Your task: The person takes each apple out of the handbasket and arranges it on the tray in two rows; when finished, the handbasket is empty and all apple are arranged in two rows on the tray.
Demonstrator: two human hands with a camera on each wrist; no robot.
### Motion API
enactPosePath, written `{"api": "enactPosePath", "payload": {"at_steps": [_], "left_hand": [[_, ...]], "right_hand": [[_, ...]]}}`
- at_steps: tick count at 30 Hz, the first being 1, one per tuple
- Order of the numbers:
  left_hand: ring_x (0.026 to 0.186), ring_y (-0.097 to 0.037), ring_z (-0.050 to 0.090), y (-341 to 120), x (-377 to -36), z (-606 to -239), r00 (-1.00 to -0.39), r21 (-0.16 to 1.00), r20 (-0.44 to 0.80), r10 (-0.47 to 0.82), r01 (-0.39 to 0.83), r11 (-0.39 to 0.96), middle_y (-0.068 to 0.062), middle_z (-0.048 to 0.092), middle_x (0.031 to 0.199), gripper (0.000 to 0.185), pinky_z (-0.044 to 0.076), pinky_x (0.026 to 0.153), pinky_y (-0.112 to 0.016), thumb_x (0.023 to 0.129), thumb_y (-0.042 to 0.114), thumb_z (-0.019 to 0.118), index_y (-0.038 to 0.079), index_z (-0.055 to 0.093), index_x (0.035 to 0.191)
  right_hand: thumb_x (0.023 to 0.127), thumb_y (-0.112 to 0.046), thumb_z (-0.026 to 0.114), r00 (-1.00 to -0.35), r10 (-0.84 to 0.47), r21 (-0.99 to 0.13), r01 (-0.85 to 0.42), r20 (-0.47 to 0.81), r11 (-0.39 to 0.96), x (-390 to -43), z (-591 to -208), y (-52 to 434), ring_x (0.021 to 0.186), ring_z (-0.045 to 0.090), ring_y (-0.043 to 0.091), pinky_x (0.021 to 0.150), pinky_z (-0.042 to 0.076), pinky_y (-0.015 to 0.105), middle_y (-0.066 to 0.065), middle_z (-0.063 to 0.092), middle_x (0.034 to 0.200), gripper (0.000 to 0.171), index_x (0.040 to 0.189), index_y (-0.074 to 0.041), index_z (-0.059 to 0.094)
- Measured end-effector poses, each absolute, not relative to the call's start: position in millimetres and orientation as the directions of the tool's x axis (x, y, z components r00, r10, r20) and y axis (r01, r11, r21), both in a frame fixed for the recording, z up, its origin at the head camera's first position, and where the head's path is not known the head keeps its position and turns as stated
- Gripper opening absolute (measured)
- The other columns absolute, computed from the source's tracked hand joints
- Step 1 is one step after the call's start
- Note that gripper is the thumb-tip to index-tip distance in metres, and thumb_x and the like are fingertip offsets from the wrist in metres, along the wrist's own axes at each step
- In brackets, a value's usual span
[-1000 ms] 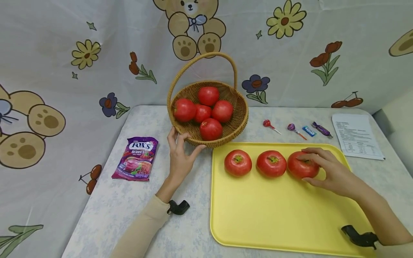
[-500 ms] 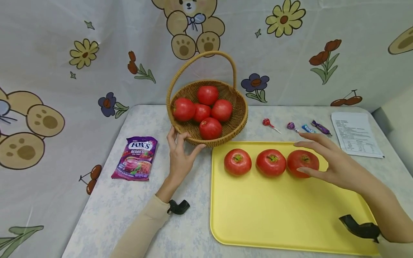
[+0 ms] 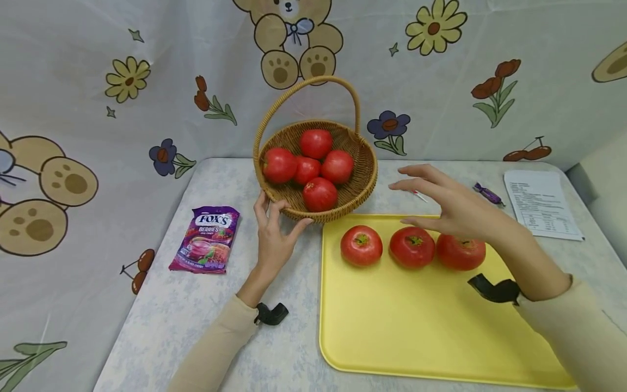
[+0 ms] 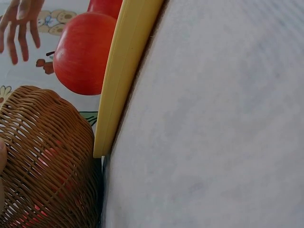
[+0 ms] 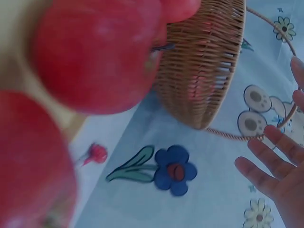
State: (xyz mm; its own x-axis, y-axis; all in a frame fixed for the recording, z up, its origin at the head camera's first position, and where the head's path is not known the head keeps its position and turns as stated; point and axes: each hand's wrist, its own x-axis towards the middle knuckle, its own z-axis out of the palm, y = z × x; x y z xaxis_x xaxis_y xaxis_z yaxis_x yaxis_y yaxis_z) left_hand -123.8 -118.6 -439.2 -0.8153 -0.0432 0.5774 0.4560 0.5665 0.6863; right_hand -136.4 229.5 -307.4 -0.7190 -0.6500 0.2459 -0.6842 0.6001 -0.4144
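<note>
Purple candy bag [image 3: 206, 239] at left reads "FOX'S BERRIES". Left hand [image 3: 272, 233], fingers spread, braces near rim of woven wicker basket with hoop handle [image 3: 363, 179] holding five red tomatoes [image 3: 315, 143]. Yellow plastic tray [image 3: 421, 332] just right of basket; three red tomatoes in row [image 3: 412, 246] at its far edge. Right hand [image 3: 453, 206] hovers above row, fingers straight, holding nothing, hiding sweets behind. Purple wrapped candy [image 3: 487, 194], printed paper sheet [image 3: 540, 204] at far right, text too small.
</note>
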Motion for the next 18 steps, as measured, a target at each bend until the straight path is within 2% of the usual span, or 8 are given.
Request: {"api": "enactPosePath", "payload": {"at_steps": [3, 9, 10, 14, 18], "left_hand": [[0.144, -0.039, 0.028, -118.9, -124.0, -439.8, -0.817, 0.685, 0.574, -0.043, 0.451, 0.572, -0.026, 0.019, 0.152, 0.051, 0.045, 0.099, -0.054, 0.08, 0.032, 0.081, 0.007, 0.051, 0.113], [0.145, -0.034, 0.026, -120.1, -124.0, -441.2, -0.821, 0.686, 0.569, -0.049, 0.44, 0.58, -0.026, 0.019, 0.152, 0.051, 0.044, 0.101, -0.053, 0.08, 0.035, 0.08, 0.008, 0.051, 0.113], [0.145, -0.034, 0.026, -120.1, -124.2, -441.2, -0.82, 0.685, 0.57, -0.047, 0.444, 0.577, -0.026, 0.019, 0.152, 0.051, 0.044, 0.101, -0.053, 0.08, 0.035, 0.08, 0.008, 0.051, 0.113], [0.144, -0.035, 0.027, -120.6, -124.5, -440.9, -0.818, 0.684, 0.574, -0.044, 0.449, 0.575, -0.026, 0.02, 0.152, 0.051, 0.045, 0.101, -0.053, 0.081, 0.038, 0.079, 0.008, 0.051, 0.112], [0.145, -0.035, 0.026, -120.8, -123.8, -440.9, -0.826, 0.684, 0.562, -0.044, 0.434, 0.586, -0.025, 0.019, 0.153, 0.052, 0.045, 0.101, -0.053, 0.082, 0.04, 0.077, 0.009, 0.05, 0.113]], "right_hand": [[0.079, -0.016, 0.083, -0.678, -0.69, -0.408, -0.722, 0.254, 0.558, -156.3, -303.2, 207.7, 0.125, 0.049, 0.029, 0.085, 0.054, 0.048, 0.01, 0.044, 0.145, 0.061, 0.133, -0.022, 0.057], [0.081, -0.017, 0.082, -0.57, -0.764, -0.408, -0.802, 0.303, 0.437, -200.3, -302.2, 163.4, 0.127, 0.047, 0.033, 0.094, 0.048, 0.051, 0.015, 0.045, 0.141, 0.056, 0.131, -0.015, 0.057], [0.081, -0.018, 0.082, -0.565, -0.77, -0.417, -0.802, 0.297, 0.428, -206.9, -303.1, 156.9, 0.127, 0.047, 0.034, 0.099, 0.045, 0.052, 0.016, 0.045, 0.14, 0.055, 0.131, -0.015, 0.057], [0.084, -0.024, 0.079, -0.589, -0.777, -0.448, -0.77, 0.224, 0.454, -230.0, -309.2, 135.1, 0.127, 0.047, 0.032, 0.101, 0.043, 0.051, 0.015, 0.045, 0.14, 0.051, 0.13, -0.017, 0.058], [0.084, -0.031, 0.079, -0.62, -0.775, -0.417, -0.741, 0.122, 0.527, -250.8, -317.9, 118.8, 0.127, 0.046, 0.033, 0.101, 0.043, 0.052, 0.016, 0.045, 0.139, 0.053, 0.131, -0.018, 0.058]]}}
